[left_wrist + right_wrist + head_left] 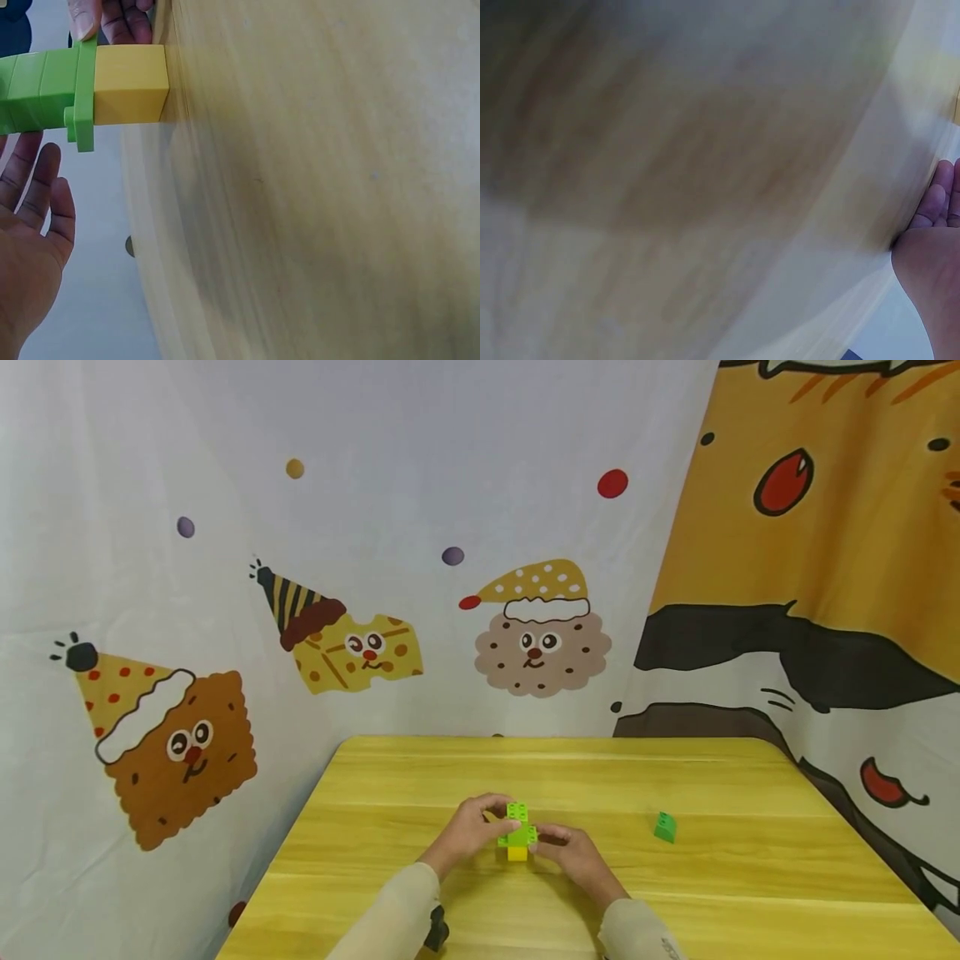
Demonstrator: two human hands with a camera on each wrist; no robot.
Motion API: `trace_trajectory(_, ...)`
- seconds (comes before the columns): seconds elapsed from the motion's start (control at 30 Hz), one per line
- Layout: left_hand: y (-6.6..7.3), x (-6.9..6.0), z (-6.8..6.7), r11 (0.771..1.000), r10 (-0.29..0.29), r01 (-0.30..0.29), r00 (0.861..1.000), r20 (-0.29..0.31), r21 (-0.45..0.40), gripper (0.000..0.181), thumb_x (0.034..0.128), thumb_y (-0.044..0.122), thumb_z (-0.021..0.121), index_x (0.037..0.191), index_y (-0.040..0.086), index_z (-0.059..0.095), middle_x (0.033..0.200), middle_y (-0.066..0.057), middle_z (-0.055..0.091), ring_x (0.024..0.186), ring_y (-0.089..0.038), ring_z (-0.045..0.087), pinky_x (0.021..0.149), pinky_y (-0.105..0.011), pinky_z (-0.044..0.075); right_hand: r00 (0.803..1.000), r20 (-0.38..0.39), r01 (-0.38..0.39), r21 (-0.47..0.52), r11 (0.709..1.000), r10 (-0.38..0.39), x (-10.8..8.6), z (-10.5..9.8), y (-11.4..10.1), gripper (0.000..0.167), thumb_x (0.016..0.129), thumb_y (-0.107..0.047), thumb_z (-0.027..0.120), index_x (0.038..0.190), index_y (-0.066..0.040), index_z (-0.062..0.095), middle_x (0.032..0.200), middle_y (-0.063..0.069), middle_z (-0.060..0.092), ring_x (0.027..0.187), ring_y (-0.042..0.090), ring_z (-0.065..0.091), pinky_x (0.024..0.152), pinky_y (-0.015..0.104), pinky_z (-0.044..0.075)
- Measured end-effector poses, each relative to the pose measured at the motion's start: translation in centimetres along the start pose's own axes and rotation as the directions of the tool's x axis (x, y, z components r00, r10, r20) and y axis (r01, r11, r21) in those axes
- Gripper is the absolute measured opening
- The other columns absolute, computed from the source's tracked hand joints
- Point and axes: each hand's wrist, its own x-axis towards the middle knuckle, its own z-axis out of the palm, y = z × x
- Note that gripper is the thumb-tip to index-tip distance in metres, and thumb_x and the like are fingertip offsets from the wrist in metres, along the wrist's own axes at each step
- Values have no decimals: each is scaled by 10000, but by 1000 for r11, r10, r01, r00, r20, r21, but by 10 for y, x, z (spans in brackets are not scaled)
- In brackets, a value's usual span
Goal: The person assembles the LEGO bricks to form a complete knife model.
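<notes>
A small tower of toy building blocks stands upright near the middle of the table. Its base is a yellow block; above that come a wider, flat light-green block and a column of green blocks. My left hand grips the green column from the left, thumb across the near side. From the right, my right hand pinches the end of the wide green block, its thumb seen there in the left wrist view. The right wrist view shows just part of that hand, without the tower.
One loose dark-green block with a sloped side lies to the right on the wooden table. A printed cloth with cartoon figures hangs behind the table and along its sides.
</notes>
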Motion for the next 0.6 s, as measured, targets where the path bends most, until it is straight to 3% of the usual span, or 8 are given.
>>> trace_trajectory(0.27, -1, -1, -5, 999, 9, -10, 999, 36, 38, 267, 919, 348, 728, 1166, 252, 699, 1050, 92, 623, 1036, -234, 552, 820, -358, 456, 1000, -2, -21, -10, 1000, 21, 2, 0, 0, 494, 889, -310, 760, 1276, -21, 660, 1227, 141, 659, 1138, 315, 603, 961, 516, 465)
trace_trajectory(0.6, -13, -6, -10, 996, -55, 51, 997, 54, 68, 399, 886, 355, 763, 1234, 177, 681, 1147, 37, 634, 1126, -288, 549, 884, -447, 462, 1000, 12, -26, -2, 1000, 26, 1, 0, -1, 508, 892, -311, 756, 1294, -20, 646, 1230, 133, 654, 1140, 314, 596, 965, 531, 456)
